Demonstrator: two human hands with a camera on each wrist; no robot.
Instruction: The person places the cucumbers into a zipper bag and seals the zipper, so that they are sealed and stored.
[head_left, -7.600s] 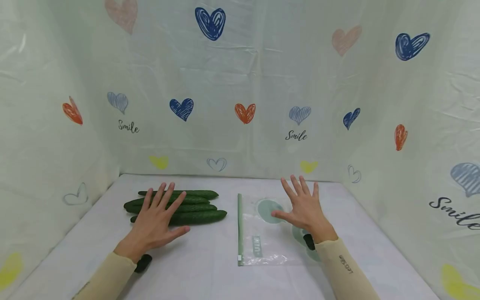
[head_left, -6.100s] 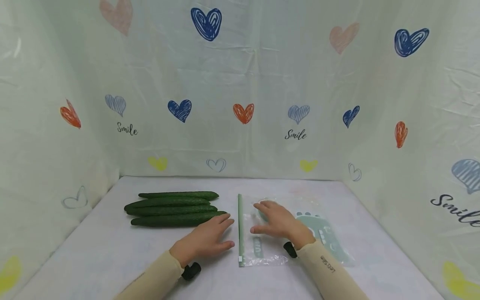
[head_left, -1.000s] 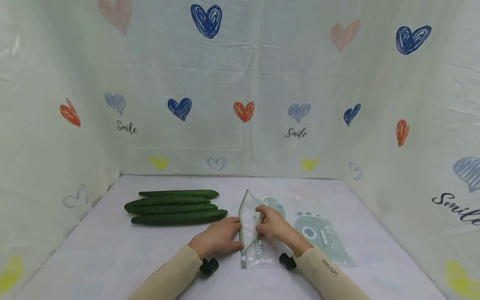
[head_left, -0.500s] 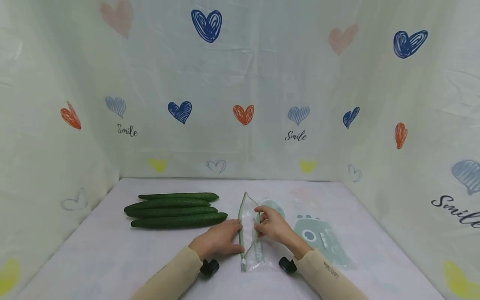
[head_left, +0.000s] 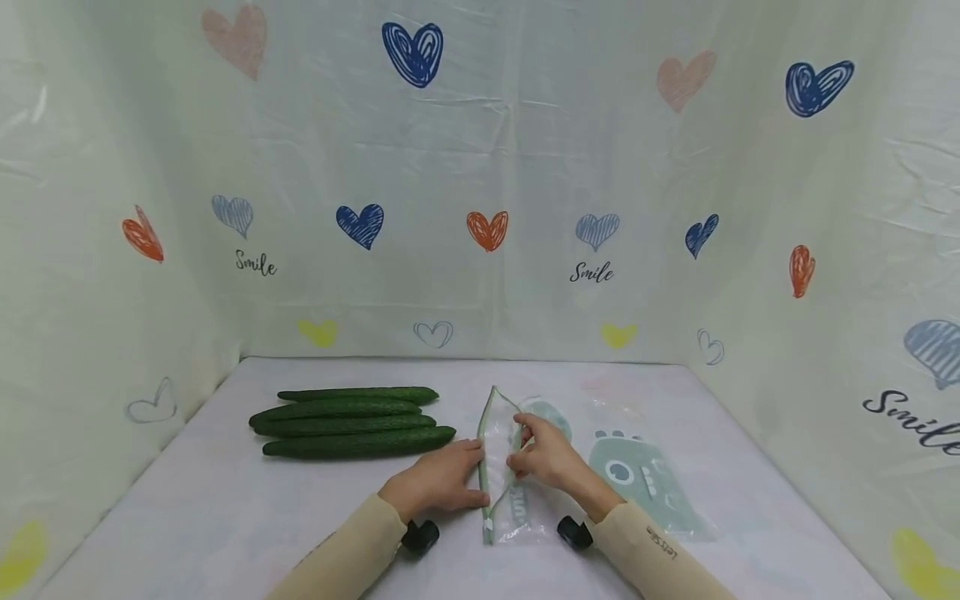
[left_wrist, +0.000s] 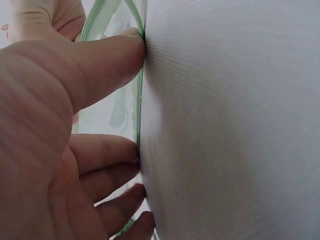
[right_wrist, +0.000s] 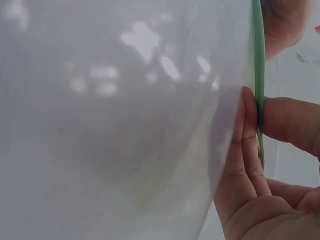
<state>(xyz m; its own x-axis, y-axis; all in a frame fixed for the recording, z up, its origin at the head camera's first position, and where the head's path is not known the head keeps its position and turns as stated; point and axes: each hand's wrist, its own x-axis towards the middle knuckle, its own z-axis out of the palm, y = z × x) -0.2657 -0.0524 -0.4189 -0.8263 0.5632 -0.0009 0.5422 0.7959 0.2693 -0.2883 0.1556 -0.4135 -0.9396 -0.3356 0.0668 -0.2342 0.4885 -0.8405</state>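
A clear zip bag (head_left: 652,483) with a pale green monster print lies flat on the table, its mouth towards the left. That mouth gapes between two green-edged strips. My left hand (head_left: 435,482) presses the lower strip (left_wrist: 139,115) to the table with thumb and fingertips spread along it, as the left wrist view shows. My right hand (head_left: 551,454) pinches the upper strip (right_wrist: 259,65) between thumb and fingers and holds it lifted off the lower one. A white slider (head_left: 488,524) sits at the near end. Several green cucumbers (head_left: 360,443) lie left of the bag.
The cucumbers lie side by side on the white-covered table (head_left: 187,508), just beyond my left hand. A heart-printed curtain (head_left: 480,167) rises behind the table and along both sides. A small black camera (head_left: 420,537) is strapped under my left wrist.
Earlier both hands hovered open, the left over the cucumbers, and the bag lay flat and shut. Both then came to its zip edge and spread the mouth; over the last second they hold almost still.
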